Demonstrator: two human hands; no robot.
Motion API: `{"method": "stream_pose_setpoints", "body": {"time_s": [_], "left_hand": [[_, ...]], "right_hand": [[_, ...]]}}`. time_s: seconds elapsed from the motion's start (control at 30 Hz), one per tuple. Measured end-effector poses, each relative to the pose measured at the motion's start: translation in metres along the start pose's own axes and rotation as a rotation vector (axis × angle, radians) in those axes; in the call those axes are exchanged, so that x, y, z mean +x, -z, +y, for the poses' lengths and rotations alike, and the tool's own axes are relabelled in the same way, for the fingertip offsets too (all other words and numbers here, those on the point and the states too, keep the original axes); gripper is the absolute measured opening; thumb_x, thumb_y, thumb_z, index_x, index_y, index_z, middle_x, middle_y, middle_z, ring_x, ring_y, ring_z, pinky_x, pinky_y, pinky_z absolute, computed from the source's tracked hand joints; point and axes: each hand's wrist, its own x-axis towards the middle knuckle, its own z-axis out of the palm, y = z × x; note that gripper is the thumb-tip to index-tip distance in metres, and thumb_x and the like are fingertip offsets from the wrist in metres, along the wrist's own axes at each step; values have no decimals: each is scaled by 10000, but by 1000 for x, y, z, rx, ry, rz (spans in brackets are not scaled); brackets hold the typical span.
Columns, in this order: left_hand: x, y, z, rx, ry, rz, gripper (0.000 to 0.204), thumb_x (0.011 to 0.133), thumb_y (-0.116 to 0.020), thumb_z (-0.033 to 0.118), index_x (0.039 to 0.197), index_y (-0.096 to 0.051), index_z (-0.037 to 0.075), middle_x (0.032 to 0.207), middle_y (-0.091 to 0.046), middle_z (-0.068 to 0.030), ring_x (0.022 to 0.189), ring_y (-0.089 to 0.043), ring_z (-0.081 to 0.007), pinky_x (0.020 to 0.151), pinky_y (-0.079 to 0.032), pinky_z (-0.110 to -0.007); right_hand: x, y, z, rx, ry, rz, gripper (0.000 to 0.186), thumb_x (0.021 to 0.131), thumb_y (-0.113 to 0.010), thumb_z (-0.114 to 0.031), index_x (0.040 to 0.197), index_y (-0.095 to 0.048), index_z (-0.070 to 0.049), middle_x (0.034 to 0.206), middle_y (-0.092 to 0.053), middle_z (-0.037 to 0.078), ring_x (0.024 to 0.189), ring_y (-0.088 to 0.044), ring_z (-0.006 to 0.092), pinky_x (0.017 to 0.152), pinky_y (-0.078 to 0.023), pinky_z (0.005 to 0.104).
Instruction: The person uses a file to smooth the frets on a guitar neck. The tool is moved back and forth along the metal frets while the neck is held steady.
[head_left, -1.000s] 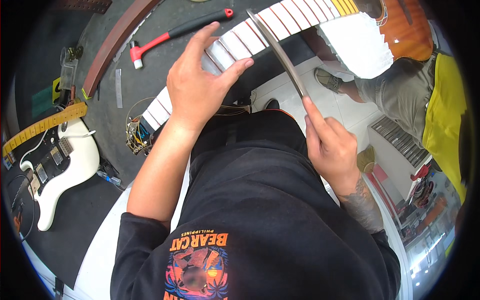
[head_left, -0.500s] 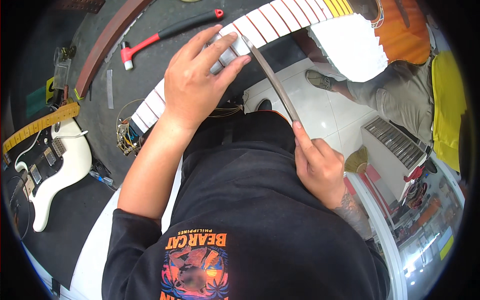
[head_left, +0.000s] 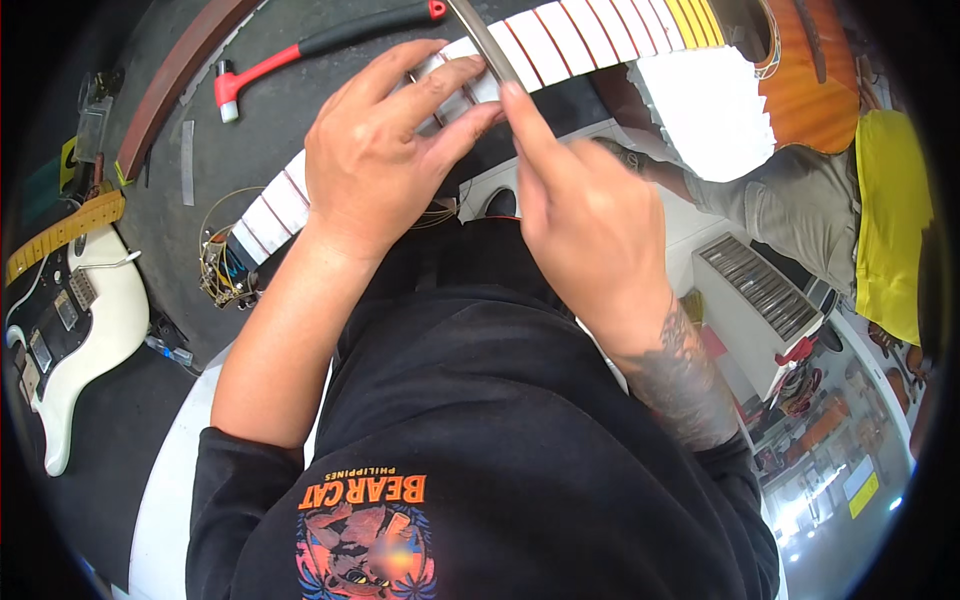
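Note:
A guitar neck (head_left: 580, 38), masked with white strips between thin reddish-brown lines, runs across the top of the view. My left hand (head_left: 375, 150) lies over it, fingers across the top and thumb by the near edge, holding the neck. In my right hand (head_left: 595, 215) is a long, narrow metal file (head_left: 484, 45), gripped with the index finger stretched along it. The file crosses the neck just beside my left fingertips. Its far end runs out of the top of the view, and my right hand hides its near end.
A red and black mallet (head_left: 320, 40) lies beyond the neck on the dark bench (head_left: 165, 265). White sheeting (head_left: 705, 115) covers part of the orange-brown guitar body (head_left: 815, 80). A white electric guitar (head_left: 105, 320) lies at left. Another person's leg (head_left: 800, 210) is at right.
My right hand has pushed the file forward, away from me, across the neck. My left hand stays on the neck. The whole view has shifted slightly.

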Motion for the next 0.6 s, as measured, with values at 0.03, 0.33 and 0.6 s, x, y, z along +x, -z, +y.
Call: {"method": "stream_pose_setpoints", "body": {"time_s": [0.03, 0.33, 0.6], "left_hand": [[0, 1, 1, -5, 10, 6, 373, 740, -924, 264, 1067, -820, 118, 1163, -758, -97, 954, -756, -244, 821, -605, -334], [0, -2, 2, -35, -6, -3, 372, 749, -917, 235, 1085, -817, 111, 1157, -756, -98, 934, -753, -245, 796, -603, -331], [-1, 1, 1, -43, 26, 0, 365, 758, -913, 226, 1094, -816, 118, 1158, -756, -96, 934, -755, -242, 800, -604, -328]], "right_hand": [[-13, 2, 2, -11, 21, 3, 613, 860, -734, -50, 1447, -633, -192, 672, -493, 50, 477, -560, 253, 470, -494, 386], [-62, 13, 16, 50, 52, 12, 612, 826, -750, 15, 1415, -656, -123, 682, -473, 34, 466, -527, 224, 449, -468, 378], [-41, 11, 13, 42, 28, -34, 603, 858, -746, -37, 1438, -642, -166, 654, -466, 44, 474, -556, 243, 456, -481, 392]]}}
